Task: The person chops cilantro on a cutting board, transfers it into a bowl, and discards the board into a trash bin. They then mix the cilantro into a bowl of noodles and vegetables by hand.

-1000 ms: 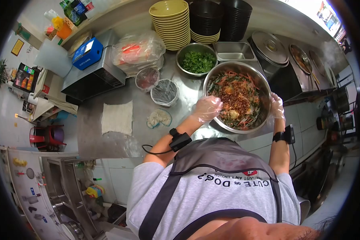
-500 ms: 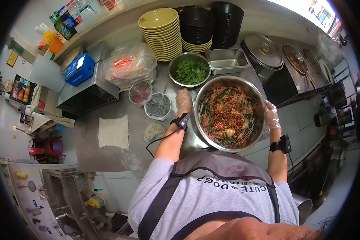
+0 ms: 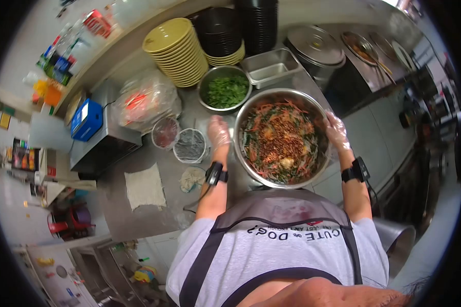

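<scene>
A large steel bowl (image 3: 320, 169) holds shredded vegetables (image 3: 256, 125) with green and orange strips, topped with chopped red-brown bits (image 3: 283, 134) and a pale lump. My right hand (image 3: 337, 132), in a clear plastic glove, has its fingers closed on the bowl's right rim. Just left of the bowl is my gloved left hand (image 3: 218, 131), with a narrow gap between them; its fingers are blurred and their pose is unclear. Behind stands a smaller steel bowl (image 3: 204, 102) of chopped green leaves (image 3: 226, 92).
Two plastic-covered tubs (image 3: 165, 133) and a crumpled cloth (image 3: 192, 179) lie left of my left hand, with a flat white cloth (image 3: 145, 188) beyond. Yellow bowls (image 3: 176, 53), black bowls (image 3: 256, 25) and a steel tray (image 3: 271, 66) stand behind. A lidded pot (image 3: 316, 45) is at right.
The whole view has shifted and turned, so the large bowl and both hands appear further left. The right hand is still at the rim and the left hand still beside the bowl.
</scene>
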The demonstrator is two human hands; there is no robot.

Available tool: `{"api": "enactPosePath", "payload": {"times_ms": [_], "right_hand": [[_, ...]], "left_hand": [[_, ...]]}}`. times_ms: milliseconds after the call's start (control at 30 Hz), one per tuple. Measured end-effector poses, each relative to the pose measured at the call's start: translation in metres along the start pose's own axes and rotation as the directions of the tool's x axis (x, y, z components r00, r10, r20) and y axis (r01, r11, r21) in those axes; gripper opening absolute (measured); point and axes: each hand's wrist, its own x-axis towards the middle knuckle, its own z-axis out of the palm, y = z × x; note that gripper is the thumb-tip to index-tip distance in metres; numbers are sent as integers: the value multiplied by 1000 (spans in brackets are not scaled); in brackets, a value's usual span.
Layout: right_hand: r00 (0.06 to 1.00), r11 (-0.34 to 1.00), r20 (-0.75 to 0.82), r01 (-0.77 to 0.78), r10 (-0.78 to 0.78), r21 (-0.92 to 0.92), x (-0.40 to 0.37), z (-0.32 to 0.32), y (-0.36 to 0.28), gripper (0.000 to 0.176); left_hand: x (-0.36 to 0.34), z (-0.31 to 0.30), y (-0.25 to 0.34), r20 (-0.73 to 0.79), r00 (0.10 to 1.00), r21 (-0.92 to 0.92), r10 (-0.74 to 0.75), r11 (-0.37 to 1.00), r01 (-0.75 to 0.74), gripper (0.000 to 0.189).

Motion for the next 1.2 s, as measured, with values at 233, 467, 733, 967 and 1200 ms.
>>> {"api": "enactPosePath", "payload": {"times_ms": [233, 467, 733, 967, 1200], "right_hand": [[757, 758, 145, 649, -637, -59, -39, -38, -104, 58], [837, 865, 484, 421, -256, -272, -74, -13, -114, 99], [677, 805, 664, -563, 319, 187, -33, 11, -83, 78], [796, 559, 604, -481, -44, 675, -33, 54, -72, 69], [868, 465, 495, -450, 29, 762, -24, 25, -86, 57]], "left_hand": [[-59, -42, 111, 242, 858, 40, 453, 879, -475, 18], [-75, 7, 75, 507, 860, 262, 56, 941, -215, 53], [-74, 57, 41, 519, 496, 240, -696, 676, 697, 91], [-75, 55, 70, 717, 411, 115, -563, 678, 726, 73], [-67, 29, 112, 710, 642, -242, -289, 755, 609, 76]]}}
